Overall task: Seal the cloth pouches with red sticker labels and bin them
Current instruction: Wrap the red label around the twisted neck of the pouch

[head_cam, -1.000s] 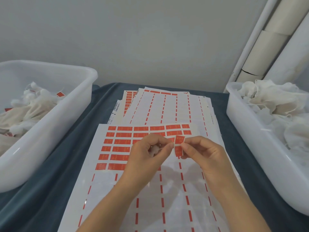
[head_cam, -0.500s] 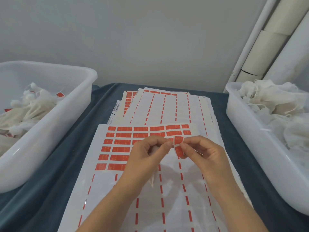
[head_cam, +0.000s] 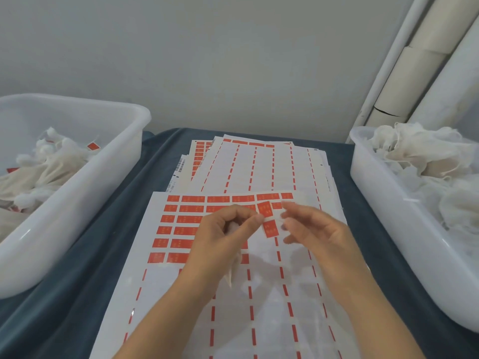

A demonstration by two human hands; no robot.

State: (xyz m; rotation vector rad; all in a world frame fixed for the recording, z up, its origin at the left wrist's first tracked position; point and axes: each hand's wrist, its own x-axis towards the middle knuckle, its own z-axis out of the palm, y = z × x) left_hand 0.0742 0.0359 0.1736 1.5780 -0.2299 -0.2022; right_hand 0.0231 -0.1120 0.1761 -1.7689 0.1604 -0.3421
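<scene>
My left hand (head_cam: 225, 234) grips a small white cloth pouch (head_cam: 234, 268), whose tip hangs down below the palm. Its thumb and forefinger pinch the pouch top, where a red sticker label (head_cam: 268, 222) is folded over and sticks out to the right. My right hand (head_cam: 311, 229) hovers just right of the label with fingers loosely spread, holding nothing. Both hands are above the top sticker sheet (head_cam: 207, 294), which has red labels left in its upper rows.
A white bin (head_cam: 77, 203) at the left holds sealed pouches with red labels. Another white bin (head_cam: 383, 216) at the right is heaped with plain cloth pouches. More sticker sheets (head_cam: 259, 164) lie fanned behind, on a dark blue cloth (head_cam: 98, 281). Cardboard tubes (head_cam: 414, 73) lean at back right.
My right hand has let go of the red label and drawn a little to the right. The left hand keeps the pouch and label pinched.
</scene>
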